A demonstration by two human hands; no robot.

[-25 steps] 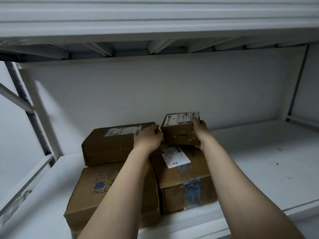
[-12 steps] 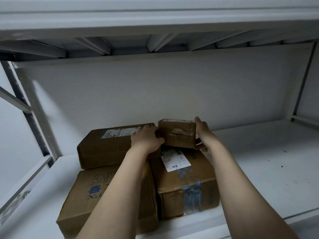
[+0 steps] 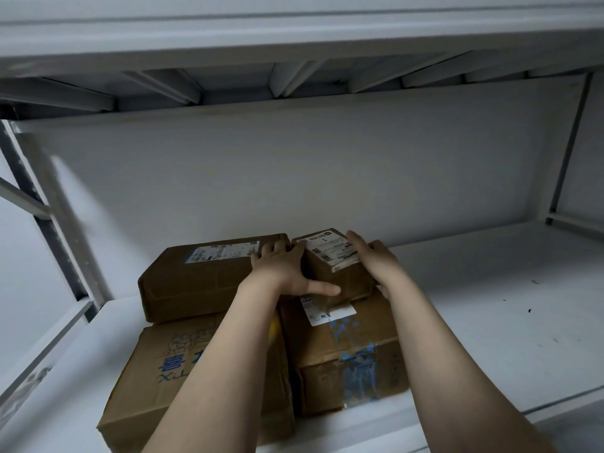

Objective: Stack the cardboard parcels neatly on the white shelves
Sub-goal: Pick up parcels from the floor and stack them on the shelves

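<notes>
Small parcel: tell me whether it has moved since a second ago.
Yes. The small parcel has tipped and come forward, now covering more of the white label on the blue-taped parcel beneath it.

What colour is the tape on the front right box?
Blue tape, on the brown cardboard box; head view.
</notes>
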